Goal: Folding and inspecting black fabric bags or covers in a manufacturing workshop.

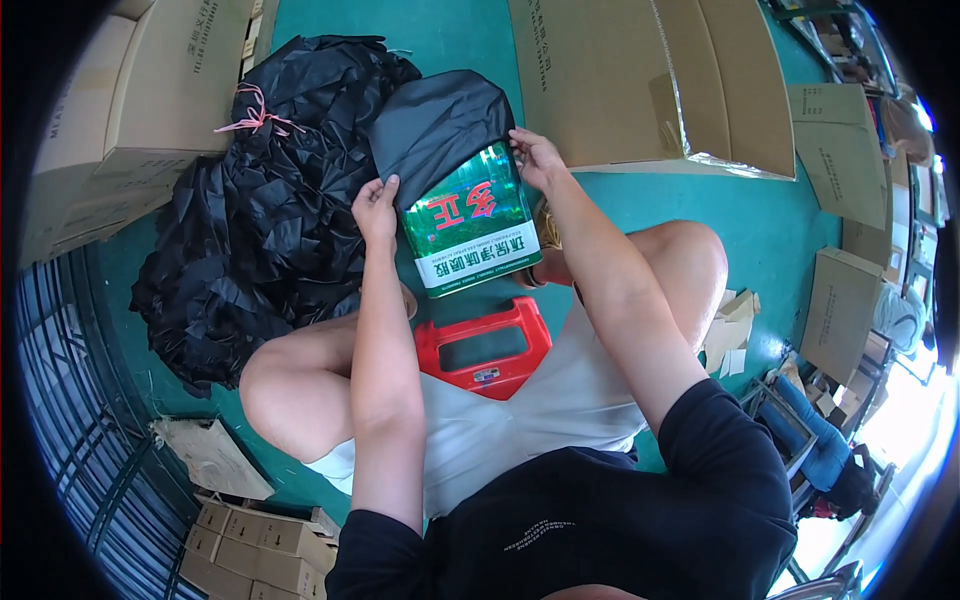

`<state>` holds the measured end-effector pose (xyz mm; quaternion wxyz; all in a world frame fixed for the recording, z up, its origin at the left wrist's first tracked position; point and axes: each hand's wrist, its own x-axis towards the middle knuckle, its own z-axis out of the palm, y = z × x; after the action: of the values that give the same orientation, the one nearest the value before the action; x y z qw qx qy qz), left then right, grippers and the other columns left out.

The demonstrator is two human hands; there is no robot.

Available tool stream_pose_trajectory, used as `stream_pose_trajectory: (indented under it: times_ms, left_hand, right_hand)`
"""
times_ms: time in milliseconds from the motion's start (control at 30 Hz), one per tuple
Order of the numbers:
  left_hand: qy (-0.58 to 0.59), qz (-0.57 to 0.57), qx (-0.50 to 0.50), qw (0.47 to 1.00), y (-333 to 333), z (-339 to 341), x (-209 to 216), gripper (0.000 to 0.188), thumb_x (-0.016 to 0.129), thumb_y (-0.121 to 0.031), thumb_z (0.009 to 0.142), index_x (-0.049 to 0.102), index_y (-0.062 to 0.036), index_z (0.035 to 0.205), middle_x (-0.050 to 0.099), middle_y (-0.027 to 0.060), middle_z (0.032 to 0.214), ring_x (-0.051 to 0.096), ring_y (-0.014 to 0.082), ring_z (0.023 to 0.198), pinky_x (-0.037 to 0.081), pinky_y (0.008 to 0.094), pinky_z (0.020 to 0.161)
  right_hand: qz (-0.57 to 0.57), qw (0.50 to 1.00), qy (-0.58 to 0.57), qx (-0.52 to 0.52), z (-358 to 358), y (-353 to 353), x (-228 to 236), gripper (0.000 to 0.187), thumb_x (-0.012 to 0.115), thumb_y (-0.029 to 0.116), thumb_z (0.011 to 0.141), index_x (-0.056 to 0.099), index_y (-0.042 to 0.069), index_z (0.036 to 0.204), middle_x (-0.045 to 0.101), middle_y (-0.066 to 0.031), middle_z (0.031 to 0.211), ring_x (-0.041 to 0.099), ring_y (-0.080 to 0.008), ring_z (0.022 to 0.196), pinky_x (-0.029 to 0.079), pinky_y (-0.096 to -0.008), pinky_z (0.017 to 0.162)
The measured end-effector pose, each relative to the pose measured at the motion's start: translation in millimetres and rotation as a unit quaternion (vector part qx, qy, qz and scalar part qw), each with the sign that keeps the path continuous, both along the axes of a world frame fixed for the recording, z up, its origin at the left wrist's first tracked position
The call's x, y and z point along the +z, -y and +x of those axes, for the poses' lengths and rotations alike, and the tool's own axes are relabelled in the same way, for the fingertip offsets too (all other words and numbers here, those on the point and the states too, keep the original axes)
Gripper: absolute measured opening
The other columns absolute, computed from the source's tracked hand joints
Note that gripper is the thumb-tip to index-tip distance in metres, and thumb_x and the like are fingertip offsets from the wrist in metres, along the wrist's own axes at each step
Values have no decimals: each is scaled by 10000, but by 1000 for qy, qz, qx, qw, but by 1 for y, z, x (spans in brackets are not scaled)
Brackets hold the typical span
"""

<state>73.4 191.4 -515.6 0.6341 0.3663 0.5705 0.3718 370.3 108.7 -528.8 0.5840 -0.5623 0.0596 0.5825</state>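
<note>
In front of me stands a green rectangular metal can (470, 225) with a white band and red lettering. A black bag (440, 125) covers its far end. My left hand (376, 205) pinches the bag's edge at the can's left side. At the right side, my right hand (535, 158) grips the same edge between thumb and fingers. Just left of the can lies a large heap of black bags (270, 215), tied in one place with a pink string (258, 115).
A red plastic frame with a handle (485, 345) lies between my legs. Large cardboard boxes (640, 80) stand ahead on the right, and another carton (160, 90) at the far left. A dark metal rack (85, 430) runs along the left. Another person (815, 430) sits at the right.
</note>
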Motion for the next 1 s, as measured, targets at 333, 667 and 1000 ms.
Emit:
stream_pose_trajectory:
  times_ms: [333,667,1000]
  left_hand:
    - [-13,-59,-16,998,32,-9,21,312,584,-312,1018,638,-91,805,527,-62,660,415,47,527,315,233,503]
    - [133,-140,51,980,57,-14,35,224,593,-334,1010,609,-112,984,550,-48,725,429,65,492,303,202,435]
    - [103,-81,-83,988,67,-6,41,169,676,-185,958,578,-70,1032,556,-37,723,422,58,465,321,207,427]
  right_hand:
    - [-49,989,125,-55,-19,-11,35,98,702,141,859,619,93,881,531,3,677,454,-103,592,365,-266,565]
    - [46,991,26,-120,-45,9,42,312,720,48,840,553,26,1103,576,-36,815,482,-116,521,317,-248,403]
    - [-11,990,85,-116,-50,2,63,367,676,31,888,561,3,1236,624,-74,894,531,-120,565,366,-240,414]
